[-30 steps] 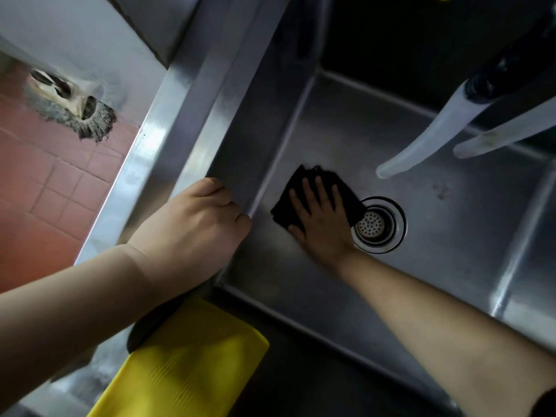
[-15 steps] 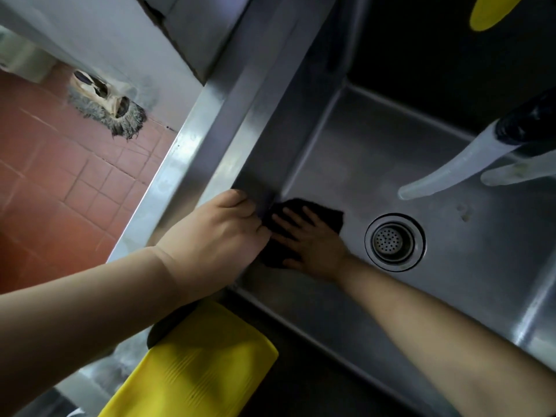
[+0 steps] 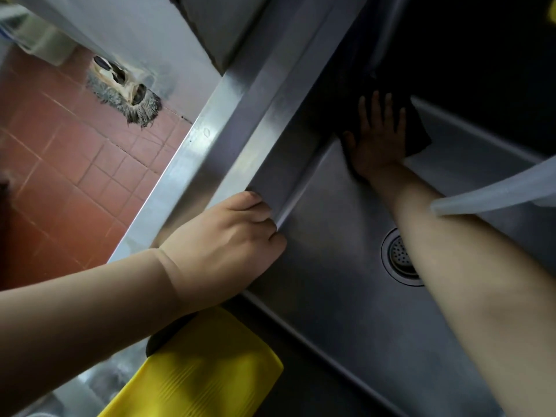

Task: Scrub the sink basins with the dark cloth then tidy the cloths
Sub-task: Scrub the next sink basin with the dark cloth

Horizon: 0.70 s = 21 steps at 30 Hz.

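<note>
Head view, and the drain (image 3: 401, 257) is our marker here, set in the floor of the steel sink basin (image 3: 340, 266). Well beyond the drain, up in the far corner where the basin floor meets the walls, the right hand (image 3: 377, 136) lies flat with fingers spread wide, palm pressing the dark cloth (image 3: 418, 136) against the steel; the cloth peeks out past the fingertips and to the hand's right, its far part lost in shadow. The right forearm runs back across the basin and covers the drain's right edge. To the left of the drain, the left hand (image 3: 224, 245) is curled shut over the sink rim (image 3: 222, 139), fingers hooked down the inner wall, holding nothing but that edge. Nearer than the drain, just under the left wrist, a yellow cloth (image 3: 198, 377) lies folded on the front ledge. To the right of the drain, a translucent hose (image 3: 493, 194) hangs over the forearm. Far left of the rim, red floor tiles (image 3: 60, 164) and a mop head (image 3: 126, 91).
</note>
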Available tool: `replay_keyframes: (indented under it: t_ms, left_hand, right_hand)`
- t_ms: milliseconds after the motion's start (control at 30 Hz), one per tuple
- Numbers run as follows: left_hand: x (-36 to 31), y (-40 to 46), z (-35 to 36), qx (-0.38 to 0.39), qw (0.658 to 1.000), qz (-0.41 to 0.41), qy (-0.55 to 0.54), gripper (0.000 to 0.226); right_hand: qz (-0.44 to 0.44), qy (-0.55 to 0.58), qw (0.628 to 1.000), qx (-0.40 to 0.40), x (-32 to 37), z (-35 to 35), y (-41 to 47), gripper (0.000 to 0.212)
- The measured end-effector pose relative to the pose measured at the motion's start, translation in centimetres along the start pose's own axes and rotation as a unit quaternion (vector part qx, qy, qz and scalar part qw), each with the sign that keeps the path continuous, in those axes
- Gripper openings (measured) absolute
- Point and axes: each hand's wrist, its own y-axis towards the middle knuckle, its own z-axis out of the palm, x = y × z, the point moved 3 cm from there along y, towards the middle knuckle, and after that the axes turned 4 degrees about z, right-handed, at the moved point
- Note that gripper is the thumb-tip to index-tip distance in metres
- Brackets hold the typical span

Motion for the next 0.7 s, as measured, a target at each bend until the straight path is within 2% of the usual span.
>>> replay_keyframes:
  t_ms: [133,333,467,600,700]
  left_hand:
    - [-0.1,0.0,0.1,-0.002,1.000,0.003,0.005,0.020]
    - [-0.2,0.0,-0.2,-0.042,0.999,0.006,0.004,0.021]
    - [-0.1,0.1,-0.4,-0.042,0.999,0.012,-0.005,0.023]
    - [-0.2,0.0,-0.4,-0.014,1.000,0.011,-0.017,0.023]
    - [-0.3,0.0,-0.5,0.016,1.000,0.014,-0.007,0.020]
  right_hand:
    - [-0.003,0.008,1.000,0.003,3.3,1.1,-5.0,0.071]
    - [-0.115,0.015,0.993,0.035,8.5,4.5,-15.7,0.070]
    - [-0.173,0.032,0.982,0.068,11.2,6.0,-20.7,0.069]
    - [-0.260,0.004,0.958,0.122,12.7,6.7,-24.6,0.062]
    - [-0.363,-0.046,0.922,0.123,12.3,6.5,-26.2,0.056]
